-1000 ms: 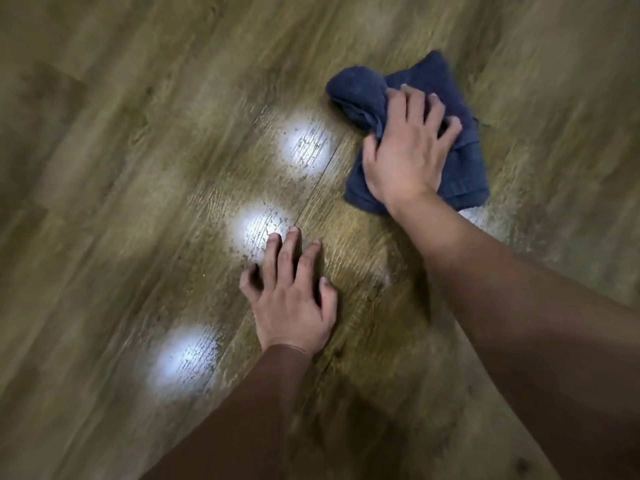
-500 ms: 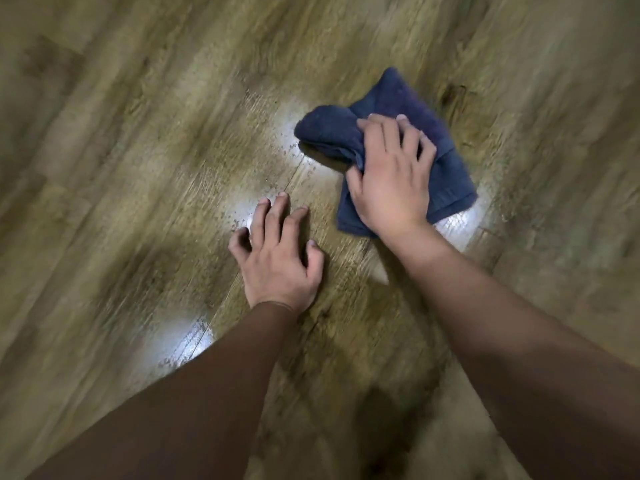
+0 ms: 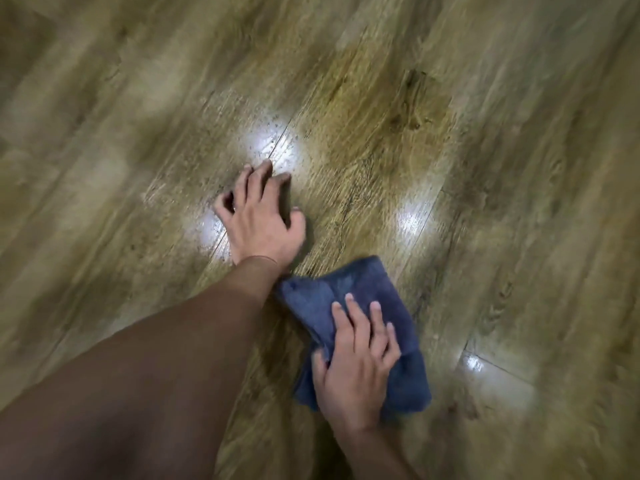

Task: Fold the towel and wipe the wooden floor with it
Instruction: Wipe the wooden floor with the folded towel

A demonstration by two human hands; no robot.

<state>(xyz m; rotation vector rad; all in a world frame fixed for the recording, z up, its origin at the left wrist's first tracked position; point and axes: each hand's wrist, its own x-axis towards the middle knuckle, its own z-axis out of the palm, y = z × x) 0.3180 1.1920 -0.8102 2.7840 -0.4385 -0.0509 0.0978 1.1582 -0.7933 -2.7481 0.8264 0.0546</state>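
A: Okay, where's the towel (image 3: 360, 299)?

B: Folded, flat on the wooden floor (image 3: 485, 168), at 5 o'clock from our left hand (image 3: 259, 223). Its near-left edge is just beside the left wrist.

A: Hands?

B: Our right hand (image 3: 356, 368) presses on it, fingers fairly straight, thumb at the towel's left edge. The left is fingers-splayed, bracing on bare boards, holding nothing.

A: Axis?

B: Roughly 11 to 5. The right hand owns the stroke; we'd say 1 o'clock is the open lane, clear of the left arm.
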